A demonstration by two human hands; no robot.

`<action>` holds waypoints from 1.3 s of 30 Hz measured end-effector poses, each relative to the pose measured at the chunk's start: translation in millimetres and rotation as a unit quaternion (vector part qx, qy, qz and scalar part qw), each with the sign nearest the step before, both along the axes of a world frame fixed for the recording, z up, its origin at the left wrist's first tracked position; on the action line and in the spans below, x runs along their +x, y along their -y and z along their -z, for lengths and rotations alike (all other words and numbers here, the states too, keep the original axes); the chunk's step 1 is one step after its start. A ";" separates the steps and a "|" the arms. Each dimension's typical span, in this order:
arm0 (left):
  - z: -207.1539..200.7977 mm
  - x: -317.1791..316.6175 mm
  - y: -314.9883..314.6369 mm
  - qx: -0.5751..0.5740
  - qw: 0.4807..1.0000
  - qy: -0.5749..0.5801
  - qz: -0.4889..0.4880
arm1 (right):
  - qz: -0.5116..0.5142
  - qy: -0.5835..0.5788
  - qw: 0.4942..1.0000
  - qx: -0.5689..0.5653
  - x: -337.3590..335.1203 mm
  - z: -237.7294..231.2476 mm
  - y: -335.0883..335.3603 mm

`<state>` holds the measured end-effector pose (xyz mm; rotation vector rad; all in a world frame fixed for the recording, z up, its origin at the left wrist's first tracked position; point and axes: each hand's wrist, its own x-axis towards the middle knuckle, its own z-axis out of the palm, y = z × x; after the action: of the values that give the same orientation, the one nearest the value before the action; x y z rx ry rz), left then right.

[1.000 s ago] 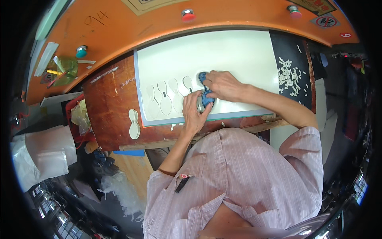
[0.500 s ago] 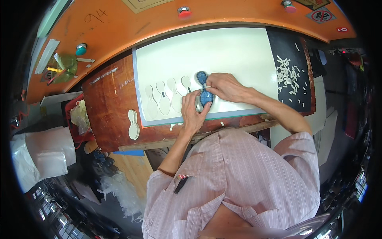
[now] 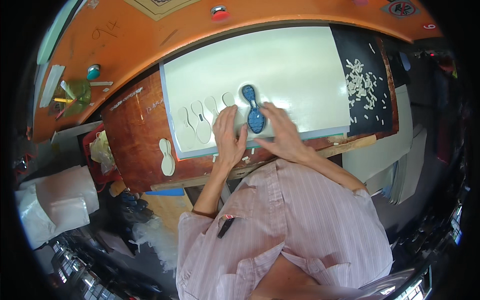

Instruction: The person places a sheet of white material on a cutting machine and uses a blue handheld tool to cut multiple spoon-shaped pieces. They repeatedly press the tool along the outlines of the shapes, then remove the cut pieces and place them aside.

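Note:
A blue sole-shaped cutting die [image 3: 256,117] lies on a large cream sheet [image 3: 280,60]. My left hand [image 3: 229,142] rests on the sheet just left of the die, fingers extended and thumb apart, with nothing in it. To the die's right, my right hand [image 3: 284,139] is open, its fingers spread and slightly blurred; whether a fingertip touches the die's edge I cannot tell. Left of my left hand, several sole-shaped outlines [image 3: 201,127] stand in a row in the sheet. The nearest outline is partly covered by my left fingers.
Sole-shaped cream pieces [image 3: 167,159] lie stacked on the brown board [image 3: 132,145] at left. Many small white strips [image 3: 361,90] are scattered over the black area at right. An orange machine beam [image 3: 160,25] with red [image 3: 219,13] and green [image 3: 93,72] buttons spans the far side.
My right hand has let go of the die and drawn back toward me, its fingers opening. My left hand has come off the die and shifted left. The whole view has tilted slightly.

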<state>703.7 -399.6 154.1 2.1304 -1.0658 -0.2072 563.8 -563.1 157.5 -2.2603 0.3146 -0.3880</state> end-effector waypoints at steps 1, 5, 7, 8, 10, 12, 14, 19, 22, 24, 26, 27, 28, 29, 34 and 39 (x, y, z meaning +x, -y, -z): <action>1.7 2.0 0.0 0.012 1.000 -0.002 0.015 | 0.024 -0.007 1.000 0.016 7.8 3.9 -8.7; 7.3 3.4 3.9 0.038 0.999 -0.006 0.038 | 0.044 0.004 0.999 0.029 24.7 6.4 -11.9; 6.7 1.9 5.5 0.046 0.998 0.000 0.032 | 0.050 0.031 0.997 0.046 24.2 2.5 -5.5; 5.6 1.7 6.3 0.055 0.998 0.002 0.034 | 0.053 0.025 0.997 0.058 22.8 1.1 -3.4; 3.1 1.8 8.4 0.068 0.997 0.009 0.034 | 0.052 0.014 0.995 0.080 18.9 1.5 0.3; 1.2 1.7 10.6 0.074 0.997 0.016 0.031 | 0.066 -0.015 0.978 0.199 14.2 6.7 5.7; -0.1 1.3 12.1 0.065 0.998 -0.002 0.024 | 0.082 -0.014 0.932 0.352 8.1 13.6 13.7; -0.4 1.1 13.4 0.073 0.997 0.004 0.020 | 0.155 0.056 0.801 0.575 1.0 12.4 45.3; -0.7 2.5 14.1 0.082 0.996 -0.003 0.018 | 0.196 0.053 0.866 0.456 -11.3 -10.8 63.0; -1.8 3.9 15.9 0.089 0.996 -0.009 0.023 | 0.195 -0.006 0.937 0.288 -20.7 -24.6 67.5; -2.9 5.1 18.1 0.075 0.997 -0.008 0.020 | 0.146 -0.001 0.978 0.149 -21.9 -27.3 62.6; -3.3 4.6 18.5 0.069 0.997 -0.010 0.015 | 0.123 -0.006 0.986 0.112 -20.6 -25.1 57.3; -4.0 3.0 17.9 0.048 0.999 -0.008 0.008 | 0.102 -0.013 0.992 0.077 -18.2 -20.9 50.6; -4.7 0.5 16.0 0.027 1.000 -0.008 -0.004 | 0.094 -0.001 0.995 0.032 -12.9 -14.1 43.5; -4.3 -25.5 -15.9 -0.038 0.998 0.014 -0.042 | 0.102 0.000 0.994 -0.027 -2.7 6.5 28.0; 15.9 -62.4 -50.4 -0.070 0.994 -0.003 -0.079 | 0.120 0.023 0.992 -0.038 0.7 12.2 31.3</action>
<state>641.3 -349.2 138.2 2.0732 -0.8768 -0.0621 564.5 -594.4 145.3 -2.2911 0.5587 -0.5840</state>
